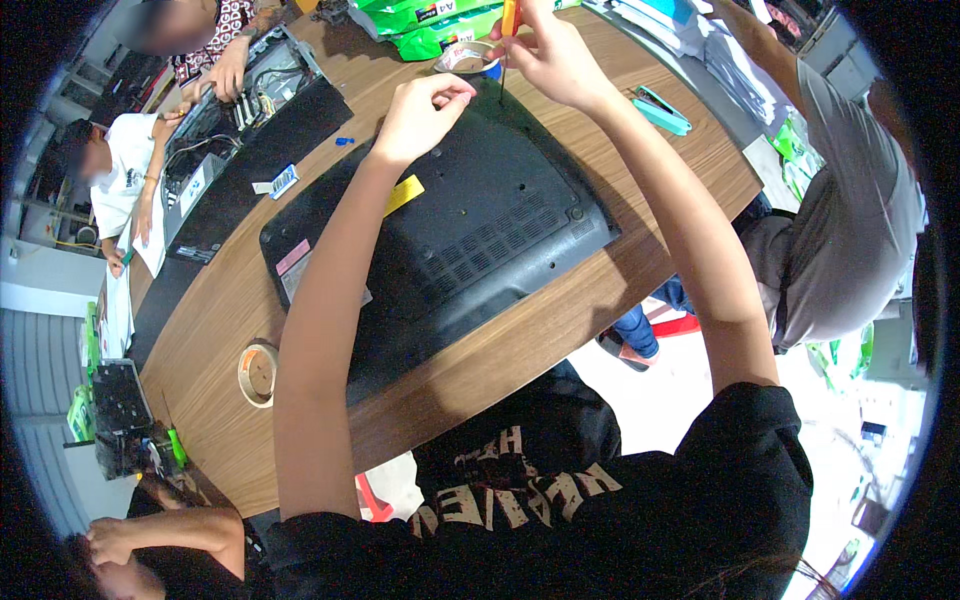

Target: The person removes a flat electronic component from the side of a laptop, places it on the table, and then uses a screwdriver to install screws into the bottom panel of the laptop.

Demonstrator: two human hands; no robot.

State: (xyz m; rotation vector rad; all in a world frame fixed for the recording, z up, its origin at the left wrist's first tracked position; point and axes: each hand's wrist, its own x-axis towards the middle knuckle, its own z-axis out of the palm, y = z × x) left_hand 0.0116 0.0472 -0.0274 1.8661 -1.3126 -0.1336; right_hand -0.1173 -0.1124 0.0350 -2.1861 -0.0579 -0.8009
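A black laptop [500, 180] lies bottom side up on the wooden table, its vent slots and screw holes showing. My right hand [553, 62] is closed round the orange handle of a screwdriver [511, 18]. The thin shaft points down, and its tip meets the laptop near the far edge. Over the laptop's far left part hovers my left hand [418, 118], thumb and fingers pinched together. Whatever may be between those fingertips is too small to make out. A yellow label [404, 195] on the laptop sits partly behind my left forearm.
Green paper packs [430, 30] and a tape roll [466, 57] stand beyond the laptop. A teal stapler [661, 111] lies right, another tape roll [258, 376] left. An open computer case [240, 130] is at the far left, with people's hands on it. Someone stands close on the right.
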